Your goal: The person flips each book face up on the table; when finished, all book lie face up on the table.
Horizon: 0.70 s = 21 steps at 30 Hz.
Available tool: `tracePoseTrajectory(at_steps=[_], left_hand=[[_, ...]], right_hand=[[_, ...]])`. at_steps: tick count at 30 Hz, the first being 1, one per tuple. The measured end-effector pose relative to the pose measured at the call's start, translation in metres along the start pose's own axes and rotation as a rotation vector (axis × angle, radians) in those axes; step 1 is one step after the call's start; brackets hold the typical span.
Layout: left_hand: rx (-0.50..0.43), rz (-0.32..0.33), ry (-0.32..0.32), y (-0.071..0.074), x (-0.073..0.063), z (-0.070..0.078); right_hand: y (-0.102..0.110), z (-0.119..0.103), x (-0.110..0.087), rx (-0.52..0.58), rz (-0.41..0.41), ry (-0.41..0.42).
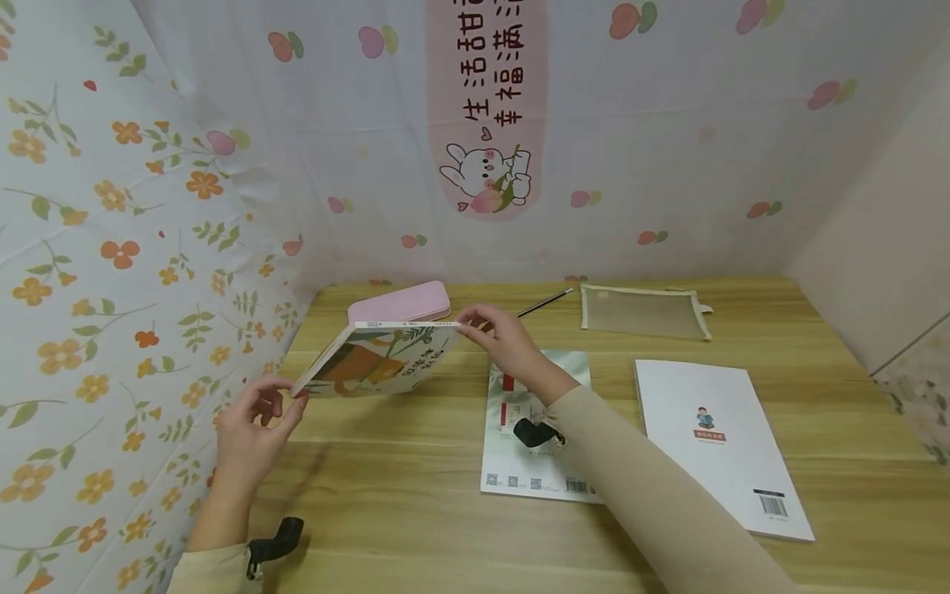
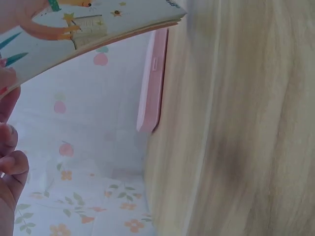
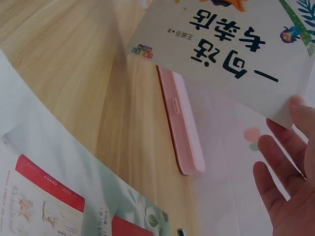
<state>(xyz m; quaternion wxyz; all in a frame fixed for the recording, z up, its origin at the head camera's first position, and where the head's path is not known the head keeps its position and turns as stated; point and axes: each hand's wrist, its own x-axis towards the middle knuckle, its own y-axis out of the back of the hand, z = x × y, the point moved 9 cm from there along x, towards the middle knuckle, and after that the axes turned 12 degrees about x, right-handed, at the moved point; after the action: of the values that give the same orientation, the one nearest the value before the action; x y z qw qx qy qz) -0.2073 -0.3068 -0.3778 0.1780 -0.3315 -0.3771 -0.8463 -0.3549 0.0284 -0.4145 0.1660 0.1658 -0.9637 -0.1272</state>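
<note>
An illustrated book [image 1: 382, 360] is held tilted above the left part of the table, its spine toward the back. My left hand [image 1: 256, 421] pinches its near left corner between thumb and fingers. At the far right corner my right hand [image 1: 508, 342] pinches the book between thumb and forefinger. In the right wrist view the cover [image 3: 231, 54] shows large dark characters, upside down, and the other fingers of the right hand [image 3: 290, 167] are spread below the corner. The left wrist view catches an orange animal on the book [image 2: 98, 29] above the curled fingers of the left hand [image 2: 10, 152].
Behind the book lies a pink pencil case [image 1: 404, 303]. A dark pencil [image 1: 545, 303] and a mesh zip pouch [image 1: 641, 312] lie at the back. Under my right forearm is a pale green book [image 1: 512, 462]; a white book [image 1: 723, 445] lies farther right. Patterned cloth [image 1: 356, 165] hangs behind.
</note>
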Motion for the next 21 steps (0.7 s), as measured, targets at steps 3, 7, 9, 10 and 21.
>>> tracePoseTrajectory(at_steps=[3,7,9,10,21], left_hand=[[-0.012,-0.004,0.054,0.001,0.000,-0.001],[0.011,0.013,0.043,0.003,0.001,0.000],[0.030,-0.001,0.037,0.003,0.001,0.000],[0.042,-0.012,0.037,0.003,0.002,-0.001],[0.159,-0.238,0.097,-0.020,-0.007,-0.016]], right_hand=[[0.000,-0.001,-0.001,0.015,0.001,0.002],[-0.001,-0.002,-0.001,0.044,-0.016,-0.007],[-0.003,0.001,-0.001,0.052,-0.024,-0.024],[-0.003,0.002,0.000,0.051,-0.028,-0.032],[-0.012,0.017,-0.005,0.002,-0.110,-0.126]])
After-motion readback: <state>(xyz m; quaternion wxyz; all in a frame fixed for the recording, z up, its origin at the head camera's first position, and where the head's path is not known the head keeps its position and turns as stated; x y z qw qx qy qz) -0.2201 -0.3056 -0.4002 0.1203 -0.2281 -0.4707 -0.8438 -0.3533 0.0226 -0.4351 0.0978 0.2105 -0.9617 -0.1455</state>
